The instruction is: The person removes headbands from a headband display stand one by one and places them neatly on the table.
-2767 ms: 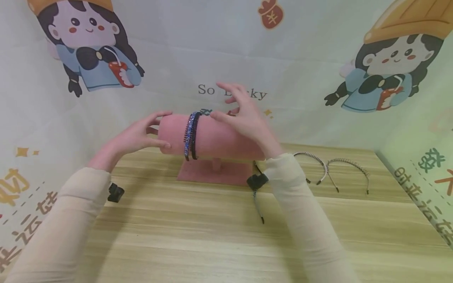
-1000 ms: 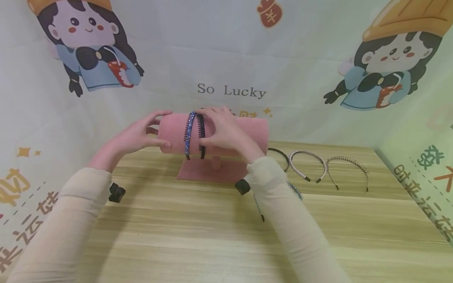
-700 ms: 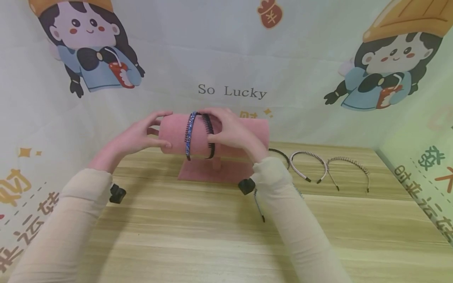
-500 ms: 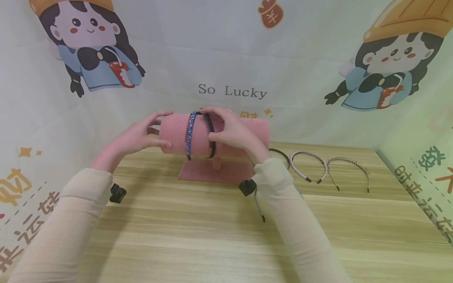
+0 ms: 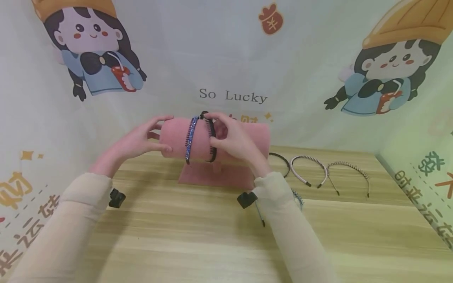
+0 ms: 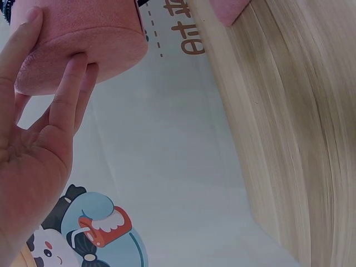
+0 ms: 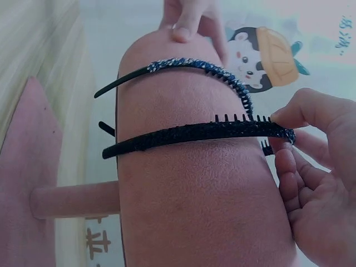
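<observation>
A pink padded display roll [image 5: 173, 137] lies level on a post above its pink base [image 5: 216, 181]. My left hand [image 5: 136, 137] holds the roll's left end, thumb on the front and fingers against the end face [image 6: 105, 61]. A black toothed headband [image 7: 183, 133] arches over the roll near its middle. My right hand [image 5: 237, 139] pinches that headband between thumb and fingers, one side of it lifted off the roll in the right wrist view. Left of it, a blue glittery headband [image 5: 191, 139] sits around the roll, untouched by either hand.
On the wooden table [image 5: 177, 239] at right lie a black headband [image 5: 281, 160], a white one [image 5: 301, 177] and a thin coiled one [image 5: 348, 165]. A blue headband [image 5: 298, 198] is partly hidden under my right sleeve. A printed cloth [image 5: 170, 59] hangs behind.
My right hand has come down from above the roll, taken the black headband and slid it right, apart from the blue one. My left hand has stayed at the roll's end.
</observation>
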Motion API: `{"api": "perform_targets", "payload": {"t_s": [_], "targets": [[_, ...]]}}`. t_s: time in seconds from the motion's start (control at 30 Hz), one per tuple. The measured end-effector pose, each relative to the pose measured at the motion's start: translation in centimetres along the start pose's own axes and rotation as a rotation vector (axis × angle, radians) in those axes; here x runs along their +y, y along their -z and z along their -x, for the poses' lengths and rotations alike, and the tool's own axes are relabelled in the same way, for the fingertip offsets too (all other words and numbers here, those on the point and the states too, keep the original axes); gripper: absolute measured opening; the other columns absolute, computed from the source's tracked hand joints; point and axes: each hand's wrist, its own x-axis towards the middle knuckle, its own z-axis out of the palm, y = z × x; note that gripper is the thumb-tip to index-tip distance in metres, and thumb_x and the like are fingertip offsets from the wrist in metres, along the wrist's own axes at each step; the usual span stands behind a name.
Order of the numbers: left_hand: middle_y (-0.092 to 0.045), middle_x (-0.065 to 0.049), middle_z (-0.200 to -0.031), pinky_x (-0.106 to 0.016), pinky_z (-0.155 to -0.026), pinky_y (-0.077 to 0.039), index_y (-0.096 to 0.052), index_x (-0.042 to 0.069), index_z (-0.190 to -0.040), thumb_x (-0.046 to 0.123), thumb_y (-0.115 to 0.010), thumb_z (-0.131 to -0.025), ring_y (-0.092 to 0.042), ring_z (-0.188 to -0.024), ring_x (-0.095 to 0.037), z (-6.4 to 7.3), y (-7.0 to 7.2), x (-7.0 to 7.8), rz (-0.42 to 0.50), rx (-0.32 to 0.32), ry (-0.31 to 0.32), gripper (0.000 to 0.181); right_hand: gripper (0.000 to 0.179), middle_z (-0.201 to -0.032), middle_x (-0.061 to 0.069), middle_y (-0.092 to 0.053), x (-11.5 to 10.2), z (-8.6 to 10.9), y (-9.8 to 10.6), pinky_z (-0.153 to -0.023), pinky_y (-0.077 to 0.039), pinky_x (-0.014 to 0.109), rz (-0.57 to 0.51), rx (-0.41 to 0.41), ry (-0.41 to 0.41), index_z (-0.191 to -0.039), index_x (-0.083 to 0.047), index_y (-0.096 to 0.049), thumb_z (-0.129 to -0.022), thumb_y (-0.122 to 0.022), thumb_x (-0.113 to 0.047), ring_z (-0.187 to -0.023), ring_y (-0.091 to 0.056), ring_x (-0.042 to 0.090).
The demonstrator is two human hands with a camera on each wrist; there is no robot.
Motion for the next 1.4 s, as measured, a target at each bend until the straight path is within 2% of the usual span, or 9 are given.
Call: {"api": "perform_targets", "payload": {"t_s": [0.17, 0.3, 0.5, 0.6, 0.77, 1.07, 1.3, 1.4], "targets": [[-0.043, -0.01, -0.149, -0.051, -0.099, -0.053, -0.025, 0.031, -0.155, 0.026, -0.08, -0.083, -0.057, -0.125, -0.033, -0.2, 0.0, -0.3, 0.019, 0.013, -0.018, 0.091, 0.064, -0.102, 0.005, -0.061, -0.1, 0.7, -0.4, -0.077, -0.048, 0.026, -0.056, 0.084, -0.042, -0.144, -0.021, -0.044, -0.087, -0.07, -0.006, -0.087, -0.053, 0.018], [-0.043, -0.011, -0.149, -0.051, -0.099, -0.053, -0.025, 0.031, -0.155, 0.027, -0.08, -0.083, -0.057, -0.125, -0.033, -0.3, -0.1, -0.4, 0.017, 0.006, -0.015, 0.091, 0.063, -0.095, 0.004, -0.063, -0.2, 1.4, -0.9, -0.074, -0.047, 0.026, -0.065, 0.171, -0.08, -0.142, -0.018, -0.044, -0.087, -0.073, -0.011, -0.084, -0.054, 0.017], [-0.043, -0.011, -0.149, -0.052, -0.1, -0.052, -0.025, 0.032, -0.155, 0.027, -0.08, -0.083, -0.057, -0.125, -0.033, -0.2, -0.3, -0.3, 0.011, 0.006, -0.006, 0.09, 0.067, -0.088, 0.005, -0.062, -0.4, 2.5, -1.2, -0.07, -0.052, 0.025, -0.069, 0.248, -0.136, -0.142, -0.017, -0.044, -0.084, -0.078, -0.014, -0.08, -0.057, 0.017], [-0.043, -0.01, -0.149, -0.053, -0.101, -0.052, -0.025, 0.032, -0.155, 0.027, -0.08, -0.083, -0.057, -0.125, -0.033, -0.2, -0.2, -0.2, 0.01, 0.011, -0.004, 0.09, 0.068, -0.088, 0.006, -0.064, -0.3, 3.0, -1.2, -0.068, -0.054, 0.026, -0.061, 0.283, -0.13, -0.142, -0.016, -0.045, -0.083, -0.079, -0.014, -0.078, -0.06, 0.017], [-0.042, -0.011, -0.15, -0.053, -0.101, -0.052, -0.024, 0.032, -0.155, 0.029, -0.08, -0.083, -0.056, -0.125, -0.033, -0.2, -0.1, 0.1, 0.006, 0.009, -0.001, 0.091, 0.068, -0.09, 0.008, -0.068, 0.2, 3.9, -1.4, -0.068, -0.054, 0.025, -0.079, 0.337, -0.072, -0.141, -0.014, -0.047, -0.082, -0.08, -0.011, -0.074, -0.061, 0.018], [-0.042, -0.01, -0.15, -0.05, -0.1, -0.053, -0.024, 0.033, -0.155, 0.028, -0.08, -0.083, -0.057, -0.125, -0.032, -0.3, -0.2, -0.1, 0.014, 0.008, -0.002, 0.091, 0.065, -0.092, 0.009, -0.071, 0.6, 5.2, -1.1, -0.068, -0.055, 0.024, -0.243, 0.366, -0.048, -0.139, -0.023, -0.052, -0.082, -0.08, -0.011, -0.076, -0.061, 0.014], [-0.042, -0.009, -0.149, -0.049, -0.099, -0.054, -0.025, 0.034, -0.154, 0.027, -0.08, -0.083, -0.058, -0.124, -0.032, -0.3, -0.2, -0.4, 0.022, 0.009, -0.008, 0.09, 0.062, -0.093, 0.017, -0.07, 0.6, 6.1, -0.3, -0.067, -0.055, 0.02, -0.287, 0.361, 0.017, -0.138, -0.015, -0.054, -0.082, -0.079, -0.006, -0.077, -0.062, 0.009], [-0.042, -0.009, -0.149, -0.049, -0.099, -0.054, -0.025, 0.033, -0.154, 0.027, -0.08, -0.083, -0.058, -0.124, -0.032, -0.2, -0.2, -0.4, 0.022, 0.008, -0.007, 0.091, 0.062, -0.095, 0.017, -0.072, 0.6, 6.5, 0.1, -0.068, -0.056, 0.02, -0.274, 0.345, 0.019, -0.139, -0.015, -0.055, -0.083, -0.078, -0.006, -0.077, -0.063, 0.009]]}}
